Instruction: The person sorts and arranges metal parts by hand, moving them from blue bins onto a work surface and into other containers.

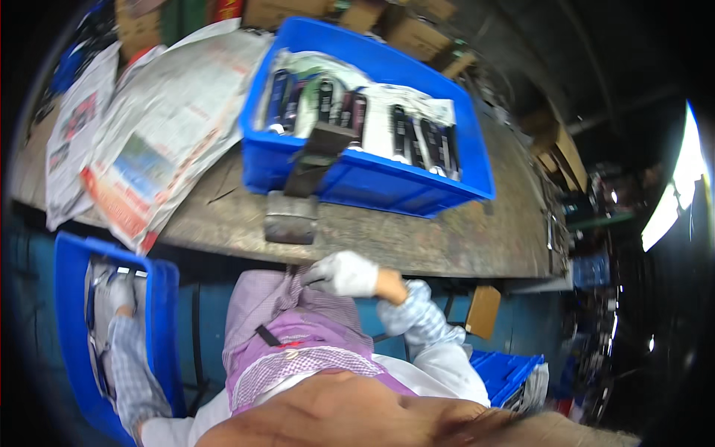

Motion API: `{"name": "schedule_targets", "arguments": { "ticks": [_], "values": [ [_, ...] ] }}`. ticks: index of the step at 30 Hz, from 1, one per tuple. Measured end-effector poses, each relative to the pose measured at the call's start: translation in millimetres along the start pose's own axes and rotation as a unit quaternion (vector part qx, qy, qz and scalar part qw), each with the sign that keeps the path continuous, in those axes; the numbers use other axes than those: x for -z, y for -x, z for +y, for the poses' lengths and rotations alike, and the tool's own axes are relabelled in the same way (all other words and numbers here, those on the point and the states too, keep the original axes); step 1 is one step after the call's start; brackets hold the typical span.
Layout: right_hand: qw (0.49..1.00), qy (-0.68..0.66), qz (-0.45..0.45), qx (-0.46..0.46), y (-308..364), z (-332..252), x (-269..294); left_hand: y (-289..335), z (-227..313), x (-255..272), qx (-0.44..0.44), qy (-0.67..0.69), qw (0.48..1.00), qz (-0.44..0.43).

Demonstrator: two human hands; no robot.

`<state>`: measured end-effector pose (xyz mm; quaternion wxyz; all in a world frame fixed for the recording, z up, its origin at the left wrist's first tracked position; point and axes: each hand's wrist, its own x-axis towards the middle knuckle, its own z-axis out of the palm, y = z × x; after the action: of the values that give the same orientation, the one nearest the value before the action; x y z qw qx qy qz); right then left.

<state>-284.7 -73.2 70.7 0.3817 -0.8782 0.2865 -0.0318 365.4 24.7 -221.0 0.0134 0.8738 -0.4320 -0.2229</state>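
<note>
In a white glove, my right hand (pixel 346 274) hangs over my lap at the near edge of the bench, fingers curled in beside the purple checked apron (pixel 257 298). Whatever those fingers may pinch is hidden. Down on the left, my gloved left hand (pixel 120 292) reaches inside a blue bin (pixel 165 320), against a grey lining and some metal pieces; its fingers are too unclear to read. On the bench, a metal fixture (pixel 290 217) with an upright arm stands before a larger blue bin (pixel 357 182). Dark, glossy long pieces (pixel 325 100) with shiny ends lie there in groups among white wrapping.
Printed plastic sacks (pixel 171 127) cover the left of the wooden bench (pixel 417 249). Cardboard boxes (pixel 417 37) line the back. Below right are a blue crate (pixel 506 372) and a brown board (pixel 482 311). The bench edge runs close in front of my lap.
</note>
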Motion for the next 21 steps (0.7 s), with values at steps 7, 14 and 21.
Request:
{"name": "schedule_targets", "arguments": {
  "ticks": [7,14,21],
  "values": [
    [0.82,0.485,0.257,-0.163,69.7,80.0,250.4,125.2,190.3,148.7,0.015,-0.043,0.997,0.066],
    [0.836,0.323,0.143,-0.421,14.1,86.0,225.5,195.5,301.7,105.0,-0.366,0.094,0.874,0.305],
    [0.883,0.079,0.316,-0.338,34.7,157.6,236.1,224.9,441.3,58.0,-0.537,0.196,0.79,0.22]
  ]
}}
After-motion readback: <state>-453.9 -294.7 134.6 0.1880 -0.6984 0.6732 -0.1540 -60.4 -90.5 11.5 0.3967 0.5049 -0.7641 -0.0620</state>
